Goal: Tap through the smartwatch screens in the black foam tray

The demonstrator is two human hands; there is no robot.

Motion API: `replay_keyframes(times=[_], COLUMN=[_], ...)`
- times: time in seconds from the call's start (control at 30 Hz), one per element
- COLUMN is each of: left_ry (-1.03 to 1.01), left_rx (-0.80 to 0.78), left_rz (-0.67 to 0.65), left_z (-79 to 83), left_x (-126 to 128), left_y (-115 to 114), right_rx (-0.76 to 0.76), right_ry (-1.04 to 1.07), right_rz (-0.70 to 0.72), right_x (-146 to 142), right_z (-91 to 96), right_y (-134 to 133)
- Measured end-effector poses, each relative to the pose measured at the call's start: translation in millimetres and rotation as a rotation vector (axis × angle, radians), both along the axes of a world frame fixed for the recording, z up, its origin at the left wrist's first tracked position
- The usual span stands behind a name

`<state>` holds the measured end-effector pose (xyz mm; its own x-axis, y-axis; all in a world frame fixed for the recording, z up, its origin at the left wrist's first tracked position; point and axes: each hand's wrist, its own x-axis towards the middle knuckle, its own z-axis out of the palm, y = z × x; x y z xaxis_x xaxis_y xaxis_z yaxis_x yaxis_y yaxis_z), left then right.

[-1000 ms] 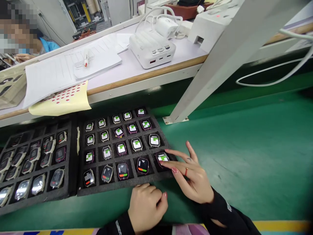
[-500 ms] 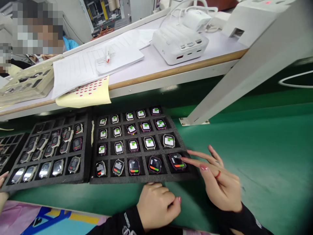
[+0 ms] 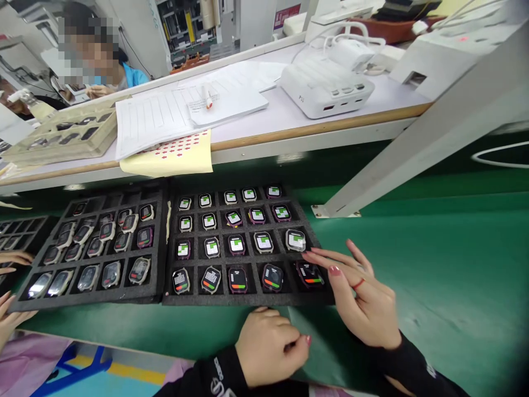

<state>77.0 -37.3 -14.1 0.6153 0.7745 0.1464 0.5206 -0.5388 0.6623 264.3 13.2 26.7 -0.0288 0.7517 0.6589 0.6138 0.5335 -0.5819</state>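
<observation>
1. Watches [image 3: 263, 242] in foam tray [image 3: 248, 299], one per compartment, front row dark-faced with red-green bars.
2. Right hand [image 3: 367, 303]: fingers extended, parted, tips by the rightmost watches of the two nearest rows; contact unclear.
3. Left hand [image 3: 270, 347]: loosely fisted on green tabletop [image 3: 433, 264], near tray's front edge.

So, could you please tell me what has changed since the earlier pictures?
The right hand has moved from the near right corner watch of the tray towards the next watch back, its fingertips now near that one's lower edge. The corner watch's screen went from white and green to dark with a red and green bar. The left hand stays curled by the tray's near edge.
</observation>
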Motion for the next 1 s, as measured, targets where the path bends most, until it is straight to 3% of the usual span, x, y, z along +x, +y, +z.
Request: replay_keyframes(times=[0.17,0.33,0.5,0.63,0.83,1.0], left_ry=[-0.274,-0.520,-0.736,-0.845,-1.012,-1.177], left_rx=[-0.482,-0.915,-0.977,-1.013,-0.945,-0.813], left_rz=[0.092,0.332,0.449,0.453,0.514,0.596], left_z=[21.9,28.0,15.6,11.9,23.6,45.5], left_x=[-42.7,-103.6,-138.1,-153.2,-205.6,-246.1], left_y=[-1.2,1.2,-2.0,-7.8,-15.1,-28.9], right_rx=[-0.068,-0.389,-0.702,-1.027,-1.403,-1.426], right_ry=[0.077,0.099,0.150,0.315,0.764,0.919], right_rz=[0.075,0.277,0.575,0.798,0.789,0.730], right_x=[-15.0,-54.2,-116.2,-169.0,-236.0,-262.1], right_z=[10.9,21.6,27.7,24.2,26.6,40.0], right_y=[4.2,6.8,15.5,25.3,34.3,40.7])
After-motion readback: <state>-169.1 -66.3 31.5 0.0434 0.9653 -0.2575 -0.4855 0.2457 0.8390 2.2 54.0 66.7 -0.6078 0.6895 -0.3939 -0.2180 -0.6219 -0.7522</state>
